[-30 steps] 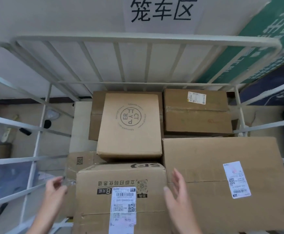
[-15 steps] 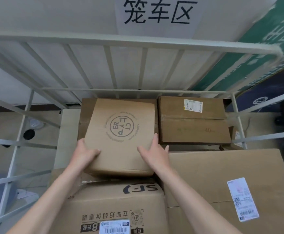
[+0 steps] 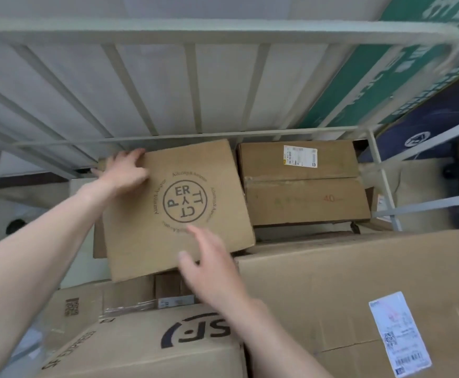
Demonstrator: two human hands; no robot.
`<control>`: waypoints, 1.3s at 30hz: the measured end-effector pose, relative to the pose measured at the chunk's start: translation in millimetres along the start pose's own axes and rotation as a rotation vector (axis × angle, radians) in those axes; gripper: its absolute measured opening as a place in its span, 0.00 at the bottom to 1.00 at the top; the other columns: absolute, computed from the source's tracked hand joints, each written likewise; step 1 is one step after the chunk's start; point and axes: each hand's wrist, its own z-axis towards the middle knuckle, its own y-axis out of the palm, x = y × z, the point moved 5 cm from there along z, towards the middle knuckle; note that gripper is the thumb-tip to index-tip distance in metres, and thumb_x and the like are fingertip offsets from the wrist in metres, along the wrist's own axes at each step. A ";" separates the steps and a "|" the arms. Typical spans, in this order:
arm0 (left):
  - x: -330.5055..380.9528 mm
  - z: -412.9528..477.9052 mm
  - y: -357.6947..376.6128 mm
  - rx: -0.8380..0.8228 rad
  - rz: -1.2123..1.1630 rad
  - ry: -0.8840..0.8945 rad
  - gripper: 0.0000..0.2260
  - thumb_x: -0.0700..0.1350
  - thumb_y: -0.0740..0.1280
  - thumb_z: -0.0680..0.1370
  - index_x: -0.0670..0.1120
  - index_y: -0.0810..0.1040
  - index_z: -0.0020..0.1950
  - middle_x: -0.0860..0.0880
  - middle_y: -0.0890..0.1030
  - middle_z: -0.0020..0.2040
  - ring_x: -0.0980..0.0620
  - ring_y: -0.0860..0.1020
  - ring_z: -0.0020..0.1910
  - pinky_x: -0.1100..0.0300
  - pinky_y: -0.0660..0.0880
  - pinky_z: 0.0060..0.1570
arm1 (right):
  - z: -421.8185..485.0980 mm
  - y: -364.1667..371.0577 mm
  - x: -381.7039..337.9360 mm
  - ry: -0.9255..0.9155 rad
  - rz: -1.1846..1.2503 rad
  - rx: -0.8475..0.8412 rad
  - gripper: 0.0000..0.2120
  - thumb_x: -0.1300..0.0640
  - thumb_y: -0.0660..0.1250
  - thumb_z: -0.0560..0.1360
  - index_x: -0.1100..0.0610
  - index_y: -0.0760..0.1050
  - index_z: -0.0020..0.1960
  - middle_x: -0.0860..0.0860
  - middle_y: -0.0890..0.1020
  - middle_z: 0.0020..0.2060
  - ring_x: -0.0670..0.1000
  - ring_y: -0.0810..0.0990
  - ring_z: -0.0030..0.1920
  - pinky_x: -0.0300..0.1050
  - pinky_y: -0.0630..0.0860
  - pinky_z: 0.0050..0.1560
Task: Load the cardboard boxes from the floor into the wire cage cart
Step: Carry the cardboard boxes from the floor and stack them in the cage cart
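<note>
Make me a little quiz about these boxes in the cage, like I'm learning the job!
1. True or false: the left hand holds a far corner of the round-stamp box.
2. The SF box lies: A) nearer to the person than the round-stamp box B) farther away C) on top of it.
3. Fill in: the fingers of the right hand are ____ (straight or curled).
Key: 1 true; 2 A; 3 straight.

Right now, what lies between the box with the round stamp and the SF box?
A smaller brown box, partly hidden by the stamped box, sits just beyond the SF box, seen in the head view.
</note>
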 end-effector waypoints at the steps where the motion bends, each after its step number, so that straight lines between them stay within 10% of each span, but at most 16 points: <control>1: -1.4 0.9 9.6 -0.017 0.019 0.000 0.34 0.56 0.60 0.71 0.61 0.57 0.77 0.45 0.59 0.78 0.39 0.52 0.77 0.29 0.47 0.70 | 9.2 -19.1 7.7 0.002 -0.024 0.088 0.28 0.48 0.60 0.79 0.43 0.57 0.77 0.40 0.62 0.75 0.40 0.56 0.75 0.46 0.55 0.75; 6: -14.4 0.3 23.9 0.088 -0.002 0.056 0.32 0.57 0.56 0.72 0.63 0.55 0.77 0.49 0.52 0.81 0.45 0.45 0.79 0.28 0.42 0.70 | 62.6 -72.8 67.8 0.232 -0.216 0.102 0.42 0.44 0.65 0.77 0.49 0.43 0.81 0.52 0.53 0.80 0.56 0.50 0.79 0.57 0.52 0.78; 9: -16.1 -6.6 23.9 0.148 -0.018 0.061 0.34 0.54 0.60 0.73 0.62 0.51 0.78 0.46 0.43 0.81 0.44 0.39 0.79 0.28 0.39 0.69 | 77.9 -73.1 94.4 0.386 -0.118 0.021 0.48 0.43 0.69 0.74 0.49 0.39 0.80 0.54 0.63 0.77 0.59 0.66 0.74 0.57 0.66 0.72; 15: -74.5 -45.9 22.4 0.297 -0.484 -0.328 0.48 0.65 0.69 0.71 0.51 0.43 0.80 0.40 0.55 0.79 0.37 0.58 0.76 0.39 0.59 0.70 | 91.1 -45.0 89.1 0.326 -0.179 -0.123 0.40 0.41 0.71 0.72 0.53 0.57 0.76 0.51 0.75 0.68 0.54 0.76 0.64 0.48 0.73 0.62; 20: -114.3 -70.8 25.9 0.094 -0.380 -0.251 0.46 0.73 0.63 0.70 0.62 0.38 0.77 0.51 0.67 0.75 0.40 0.71 0.69 0.46 0.69 0.65 | 83.3 -18.1 82.0 0.345 -0.492 -0.432 0.34 0.37 0.72 0.70 0.54 0.73 0.69 0.50 0.79 0.64 0.54 0.78 0.61 0.47 0.74 0.58; 28: -111.4 -80.5 31.1 0.078 -0.418 -0.234 0.41 0.64 0.63 0.76 0.62 0.38 0.78 0.50 0.70 0.74 0.40 0.73 0.67 0.51 0.69 0.62 | 81.5 -41.7 85.5 0.446 -0.556 -0.428 0.24 0.33 0.64 0.73 0.51 0.78 0.57 0.47 0.80 0.50 0.51 0.78 0.51 0.45 0.70 0.48; 34: -97.4 -86.7 44.3 0.022 -0.491 -0.197 0.42 0.61 0.63 0.78 0.60 0.32 0.77 0.48 0.67 0.75 0.40 0.73 0.67 0.50 0.69 0.66 | 84.9 -52.7 76.6 0.514 -0.510 -0.231 0.61 0.47 0.77 0.69 0.51 0.29 0.78 0.56 0.72 0.69 0.57 0.76 0.62 0.50 0.72 0.61; 39: -99.2 -96.5 42.9 -0.082 -0.626 -0.273 0.44 0.58 0.65 0.78 0.58 0.31 0.77 0.43 0.57 0.79 0.39 0.62 0.75 0.43 0.59 0.73 | 67.7 -56.3 35.3 0.306 -0.626 0.003 0.44 0.47 0.64 0.76 0.49 0.38 0.80 0.54 0.73 0.68 0.55 0.78 0.58 0.55 0.79 0.54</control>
